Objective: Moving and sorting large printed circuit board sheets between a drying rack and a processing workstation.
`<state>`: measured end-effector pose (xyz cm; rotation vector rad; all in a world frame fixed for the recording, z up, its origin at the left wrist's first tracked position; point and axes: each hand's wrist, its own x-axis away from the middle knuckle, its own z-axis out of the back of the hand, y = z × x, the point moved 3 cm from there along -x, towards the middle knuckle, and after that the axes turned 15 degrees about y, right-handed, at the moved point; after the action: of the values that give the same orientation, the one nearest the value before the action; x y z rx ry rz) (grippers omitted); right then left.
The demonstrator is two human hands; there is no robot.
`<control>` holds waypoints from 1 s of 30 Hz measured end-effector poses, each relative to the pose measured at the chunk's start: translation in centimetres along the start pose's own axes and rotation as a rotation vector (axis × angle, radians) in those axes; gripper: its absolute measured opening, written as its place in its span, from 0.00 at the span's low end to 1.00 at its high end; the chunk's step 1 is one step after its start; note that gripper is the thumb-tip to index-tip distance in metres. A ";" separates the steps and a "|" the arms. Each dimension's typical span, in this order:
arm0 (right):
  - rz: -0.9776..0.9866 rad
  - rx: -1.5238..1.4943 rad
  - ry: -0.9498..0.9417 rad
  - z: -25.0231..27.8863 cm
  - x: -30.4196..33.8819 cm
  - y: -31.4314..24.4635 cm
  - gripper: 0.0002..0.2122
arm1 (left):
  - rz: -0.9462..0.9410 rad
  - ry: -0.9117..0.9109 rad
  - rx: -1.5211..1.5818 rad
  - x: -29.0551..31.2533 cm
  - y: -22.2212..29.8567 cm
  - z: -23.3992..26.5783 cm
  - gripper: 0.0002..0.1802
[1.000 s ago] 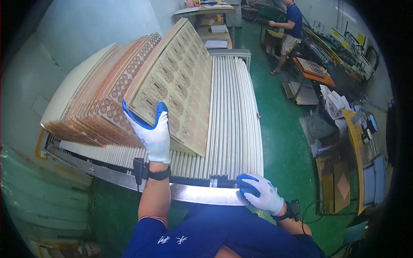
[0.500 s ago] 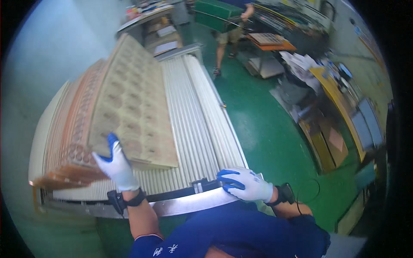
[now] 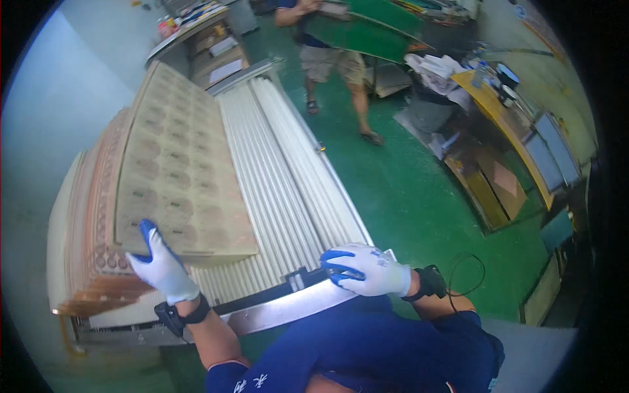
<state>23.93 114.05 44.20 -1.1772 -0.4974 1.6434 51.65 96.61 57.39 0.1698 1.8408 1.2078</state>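
My left hand (image 3: 160,264), in a white glove with blue fingertips, rests with fingers apart on the near edge of a leaning stack of tan sheets (image 3: 177,170) printed with rows of round patterns. Behind them stand copper-coloured sheets (image 3: 98,216) on edge. My right hand (image 3: 363,268), gloved the same way, lies flat on the near right corner of the white roller table (image 3: 288,177), at its metal front rail (image 3: 288,308). It holds nothing.
Another person (image 3: 327,59) stands beyond the table on the green floor (image 3: 406,190), carrying a large green panel (image 3: 373,33). Benches and shelves (image 3: 517,131) with boxes line the right side. A cluttered bench (image 3: 203,46) stands at the table's far end.
My view has swung right and down. My left hand has slid down and left along the tan sheets' near edge. The other person has walked closer with the green panel.
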 end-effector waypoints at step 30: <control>-0.042 -0.065 0.073 0.2 -0.2 -0.7 0.16 | -0.104 -0.103 0.082 -7.1 2.6 -0.4 0.15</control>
<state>24.08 114.25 44.93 -1.2620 -0.5293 1.5532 54.61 93.80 63.76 0.1764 1.7880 1.0343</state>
